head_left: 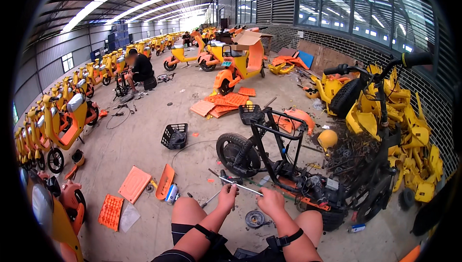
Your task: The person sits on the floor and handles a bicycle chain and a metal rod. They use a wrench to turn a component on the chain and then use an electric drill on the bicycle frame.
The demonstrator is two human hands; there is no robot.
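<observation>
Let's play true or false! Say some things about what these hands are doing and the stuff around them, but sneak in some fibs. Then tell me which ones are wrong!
1. The left hand and right hand are both on a thin metal rod. True.
2. The stripped scooter is to the left of both hands. False: it is to the right.
3. A blue-and-white can is left of the left knee. True.
4. The big pile of parts by the brick wall is mostly purple. False: it is mostly yellow.
5. The other person is standing up tall. False: that person is down low.
</observation>
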